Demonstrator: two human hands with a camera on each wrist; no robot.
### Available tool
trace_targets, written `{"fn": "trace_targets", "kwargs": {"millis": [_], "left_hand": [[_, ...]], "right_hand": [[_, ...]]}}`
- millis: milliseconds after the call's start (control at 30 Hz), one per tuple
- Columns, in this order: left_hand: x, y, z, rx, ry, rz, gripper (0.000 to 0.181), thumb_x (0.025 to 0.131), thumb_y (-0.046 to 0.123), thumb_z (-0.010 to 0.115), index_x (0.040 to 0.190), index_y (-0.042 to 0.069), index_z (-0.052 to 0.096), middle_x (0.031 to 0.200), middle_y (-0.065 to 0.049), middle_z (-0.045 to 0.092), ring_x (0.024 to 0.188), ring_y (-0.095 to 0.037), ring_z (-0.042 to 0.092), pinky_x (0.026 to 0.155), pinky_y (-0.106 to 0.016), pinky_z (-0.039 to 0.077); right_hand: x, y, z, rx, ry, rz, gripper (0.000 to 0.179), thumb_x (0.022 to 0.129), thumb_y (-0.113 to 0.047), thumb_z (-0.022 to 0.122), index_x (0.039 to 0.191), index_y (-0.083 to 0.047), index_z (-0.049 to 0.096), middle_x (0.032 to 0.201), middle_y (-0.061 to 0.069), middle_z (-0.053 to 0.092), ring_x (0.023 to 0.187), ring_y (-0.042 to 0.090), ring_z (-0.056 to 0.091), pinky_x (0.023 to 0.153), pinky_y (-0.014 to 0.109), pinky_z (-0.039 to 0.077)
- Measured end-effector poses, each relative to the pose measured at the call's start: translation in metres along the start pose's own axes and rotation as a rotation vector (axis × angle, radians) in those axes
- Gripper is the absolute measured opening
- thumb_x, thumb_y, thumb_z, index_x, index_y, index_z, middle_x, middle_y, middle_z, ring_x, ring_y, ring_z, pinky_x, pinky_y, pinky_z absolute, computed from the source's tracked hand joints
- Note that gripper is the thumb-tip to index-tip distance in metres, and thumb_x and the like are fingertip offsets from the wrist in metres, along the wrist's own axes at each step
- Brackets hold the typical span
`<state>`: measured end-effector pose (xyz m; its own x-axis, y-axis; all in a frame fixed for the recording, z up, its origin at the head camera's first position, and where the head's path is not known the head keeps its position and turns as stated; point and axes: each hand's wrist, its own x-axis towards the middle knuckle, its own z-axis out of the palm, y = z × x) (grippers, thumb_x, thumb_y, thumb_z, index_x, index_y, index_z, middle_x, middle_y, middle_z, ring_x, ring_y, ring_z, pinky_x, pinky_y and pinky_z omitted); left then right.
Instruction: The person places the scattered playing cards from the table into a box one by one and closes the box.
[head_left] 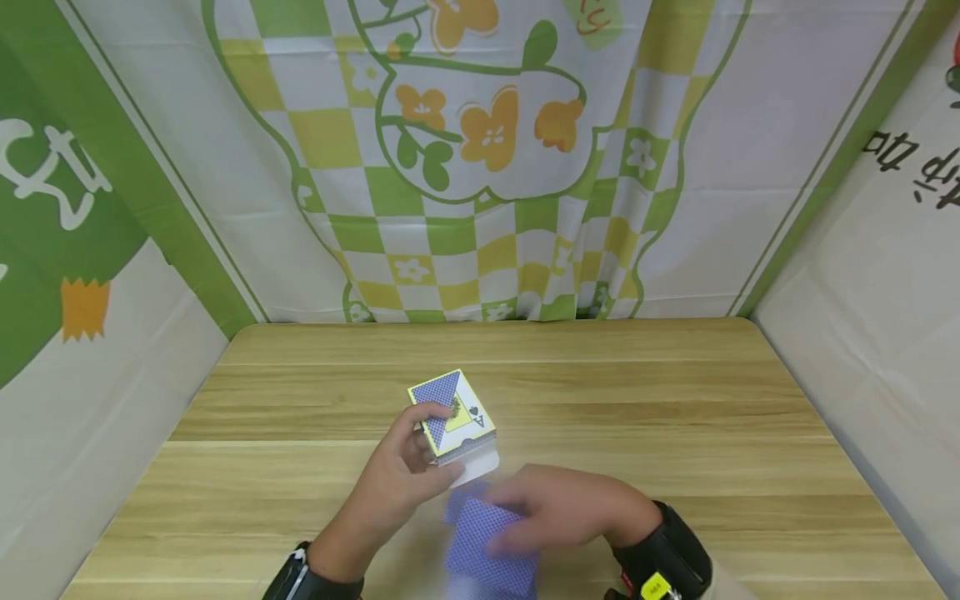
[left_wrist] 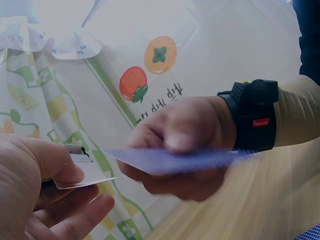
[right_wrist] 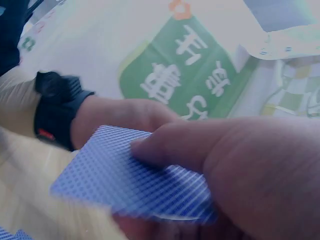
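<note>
My left hand grips a playing-card box with an ace printed on its front. The box's white flap hangs out toward me, and grey card edges show at its mouth. Just to the right, my right hand pinches a blue-patterned playing card, thumb on top and fingers beneath. Seen from the left wrist, this card is tilted nearly edge-on and blurred. Whether it is one card or a few, I cannot tell. More blue-backed cards lie below on the table.
The wooden table reaches back to a patterned green and yellow curtain. Printed cloth walls stand at the left and right. Black bands sit on both wrists.
</note>
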<state>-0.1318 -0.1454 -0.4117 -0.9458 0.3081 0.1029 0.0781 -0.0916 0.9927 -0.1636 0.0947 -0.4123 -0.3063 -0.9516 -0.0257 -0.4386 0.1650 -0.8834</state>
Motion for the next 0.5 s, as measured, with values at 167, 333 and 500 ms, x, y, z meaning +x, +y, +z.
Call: {"fn": "trace_targets", "kwargs": {"millis": [167,333,500], "left_hand": [[0.0003,0.0014,0.0015,0.021,0.013,-0.019,0.059,0.087,-0.005,0.071,0.136,0.005,0.04,0.125,-0.027,0.061,0.111,-0.026,0.065,0.088,-0.032,0.058],[0.0006,0.0,0.0022,0.019,0.026,-0.026,0.059,0.086,-0.006,0.072,0.135,0.007,0.041,0.125,-0.023,0.063,0.113,-0.024,0.065,0.09,-0.032,0.057],[0.0005,-0.0043,0.0017,-0.002,0.002,0.049,0.059,0.084,-0.013,0.066,0.134,0.003,0.039,0.114,-0.018,0.064,0.103,-0.02,0.066,0.083,-0.03,0.059]], "right_hand": [[-0.0067,-0.0031,-0.0071,0.193,0.112,0.066,0.017,0.101,-0.024,0.062,0.116,-0.016,0.065,0.093,-0.006,0.07,0.076,0.005,0.067,0.062,0.024,0.058],[-0.0091,-0.0044,-0.0102,0.287,0.207,0.118,0.019,0.102,-0.024,0.06,0.119,-0.014,0.063,0.079,0.001,0.069,0.052,0.006,0.055,0.039,0.02,0.042],[-0.0083,-0.0038,-0.0111,0.402,0.241,0.122,0.025,0.104,-0.025,0.058,0.124,-0.01,0.06,0.079,0.005,0.068,0.047,0.008,0.049,0.038,0.022,0.037]]}}
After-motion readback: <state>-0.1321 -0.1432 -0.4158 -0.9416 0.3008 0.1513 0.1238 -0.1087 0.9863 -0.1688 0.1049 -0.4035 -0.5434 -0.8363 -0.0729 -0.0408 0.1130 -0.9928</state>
